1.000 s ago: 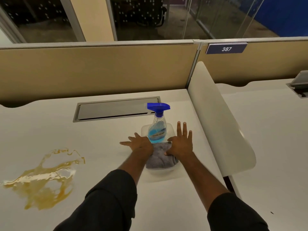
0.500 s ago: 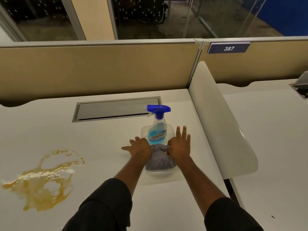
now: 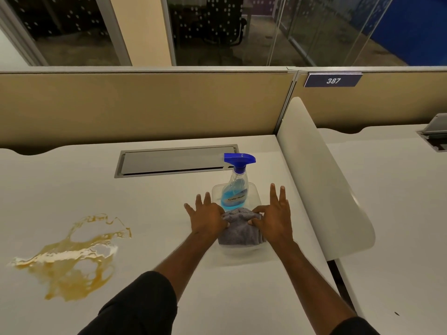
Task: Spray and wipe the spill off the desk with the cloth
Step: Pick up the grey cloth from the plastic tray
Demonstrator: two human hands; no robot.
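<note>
Grey and bunched, the cloth [image 3: 240,229] lies in the near end of a clear plastic tray [image 3: 254,189] on the white desk [image 3: 72,184], just in front of a spray bottle [image 3: 235,189] that stands upright in the tray's far end, blue liquid in its body and a blue trigger head on top. Both hands are at the cloth: the left hand [image 3: 208,220] presses against its left side with the fingers spread and the thumb tucked into the fabric, and the right hand [image 3: 274,217] pinches the cloth's upper right edge between thumb and forefinger while the other fingers stretch out straight. Neither hand touches the bottle. Dark sleeves cover both forearms near the bottom edge. Well to the left of the tray, an amber spill [image 3: 70,257] spreads across the desk in a ragged puddle, apart from hands and cloth alike. Behind the tray a grey cable hatch [image 3: 174,160] is set flush in the desktop, and a white divider panel [image 3: 321,180] rises just to the right.
</note>
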